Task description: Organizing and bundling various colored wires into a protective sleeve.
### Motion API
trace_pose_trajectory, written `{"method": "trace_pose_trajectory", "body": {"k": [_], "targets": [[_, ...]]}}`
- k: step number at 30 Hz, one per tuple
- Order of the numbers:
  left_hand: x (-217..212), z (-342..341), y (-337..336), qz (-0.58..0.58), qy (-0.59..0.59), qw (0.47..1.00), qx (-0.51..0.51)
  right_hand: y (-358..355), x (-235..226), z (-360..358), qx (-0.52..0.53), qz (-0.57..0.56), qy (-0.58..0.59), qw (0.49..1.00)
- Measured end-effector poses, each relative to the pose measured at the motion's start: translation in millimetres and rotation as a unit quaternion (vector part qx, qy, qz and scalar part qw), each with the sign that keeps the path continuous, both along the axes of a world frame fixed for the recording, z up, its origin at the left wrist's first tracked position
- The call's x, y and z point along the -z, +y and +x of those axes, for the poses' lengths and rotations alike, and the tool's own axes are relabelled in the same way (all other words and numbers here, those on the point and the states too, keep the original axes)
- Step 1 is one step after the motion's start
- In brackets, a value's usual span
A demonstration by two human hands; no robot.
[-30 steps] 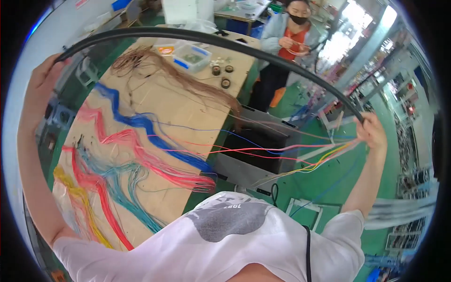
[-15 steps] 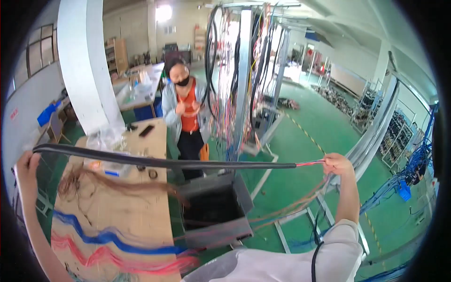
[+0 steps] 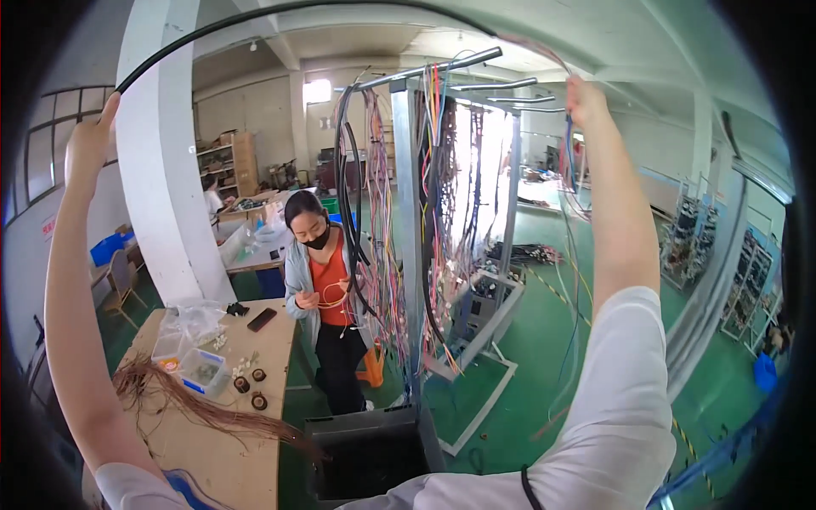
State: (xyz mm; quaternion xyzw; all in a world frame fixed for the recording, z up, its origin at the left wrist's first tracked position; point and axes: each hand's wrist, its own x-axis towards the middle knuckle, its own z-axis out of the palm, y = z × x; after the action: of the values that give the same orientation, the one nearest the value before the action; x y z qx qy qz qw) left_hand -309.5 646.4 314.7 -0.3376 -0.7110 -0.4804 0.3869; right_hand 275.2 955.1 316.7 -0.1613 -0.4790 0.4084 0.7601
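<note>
Both my arms are raised, and a long black cable sleeve (image 3: 297,8) arcs between my hands along the top of the view. My left hand (image 3: 90,149) is closed at the sleeve's left end. At the other end, thin coloured wires (image 3: 540,49) come out of the sleeve, and my right hand (image 3: 585,102) grips them. Loose wire ends (image 3: 571,161) hang below my right hand. In front of me stands a metal rack (image 3: 410,212) hung with many coloured wires and black sleeves.
A wooden table (image 3: 217,425) at lower left bears brown wires (image 3: 191,399), a plastic box (image 3: 204,371), small dark rolls (image 3: 257,399) and a phone (image 3: 262,320). An open grey bin (image 3: 425,438) stands beside it. A co-worker (image 3: 327,263) sits beyond, handling thin wire. A white pillar (image 3: 166,170) rises at left.
Both my hands have gone up, lifting the black sleeve from in front of me to the top of the view, where it now bows upward. The view has tilted up.
</note>
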Motion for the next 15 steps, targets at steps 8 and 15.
{"method": "trace_pose_trajectory", "body": {"k": [8,15], "targets": [[112.0,-57.6,14.4,-0.092,-0.019,0.992,-0.085,83.1,28.6,-94.6,-0.072,-0.105,-0.125,0.984],[328.1,53.3,26.8,-0.010,-0.123,0.963,0.241,55.6,65.0,-123.8,-0.120,-0.018,-0.204,0.971]]}}
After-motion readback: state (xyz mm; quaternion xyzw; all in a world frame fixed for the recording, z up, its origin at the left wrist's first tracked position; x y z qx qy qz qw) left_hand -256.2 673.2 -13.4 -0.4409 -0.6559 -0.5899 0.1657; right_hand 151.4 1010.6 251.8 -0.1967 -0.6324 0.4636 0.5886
